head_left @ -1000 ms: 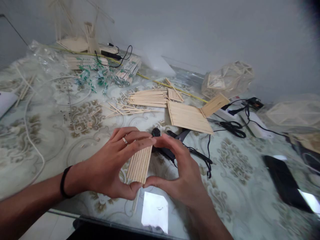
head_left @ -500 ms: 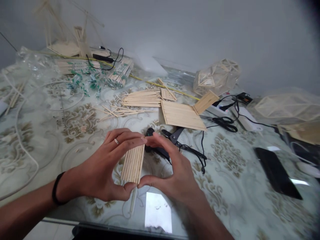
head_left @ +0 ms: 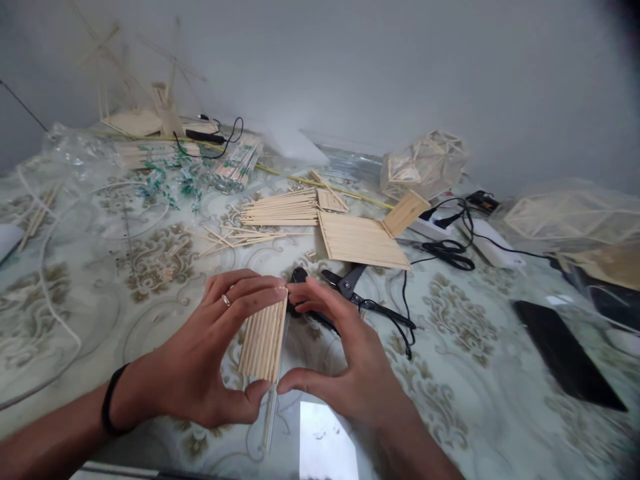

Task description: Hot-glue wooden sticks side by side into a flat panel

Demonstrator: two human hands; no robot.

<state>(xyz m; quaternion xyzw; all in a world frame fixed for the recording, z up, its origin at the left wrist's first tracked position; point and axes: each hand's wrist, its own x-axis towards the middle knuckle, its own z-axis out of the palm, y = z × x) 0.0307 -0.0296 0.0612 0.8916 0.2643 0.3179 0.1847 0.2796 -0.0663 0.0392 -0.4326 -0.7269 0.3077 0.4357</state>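
Note:
A narrow panel of thin wooden sticks laid side by side [head_left: 263,340] is held between the thumb and fingers of my left hand [head_left: 200,357], which grips its top and bottom ends. My right hand [head_left: 350,357] curves around the panel's right side, fingers and thumb apart, its fingertips close to the panel's two right corners. Whether they touch the panel is hard to tell. Under the panel's lower end, a thin clear strip [head_left: 270,420] points toward the table's front edge. Behind my right fingers lie a black tool [head_left: 320,320] and black-handled cutters [head_left: 347,285].
Farther back lie a larger wooden panel [head_left: 363,240], loose sticks [head_left: 285,208], scissors [head_left: 447,253] and bundled sticks [head_left: 237,163]. A black phone [head_left: 565,353] is at the right. Wrapped wooden frames [head_left: 425,163] stand by the wall. A white cable [head_left: 47,280] curves at the left.
The camera view has shifted, so the table things sit slightly lower. My right fingertips have come slightly away from the panel's top corner. My left hand keeps its grip.

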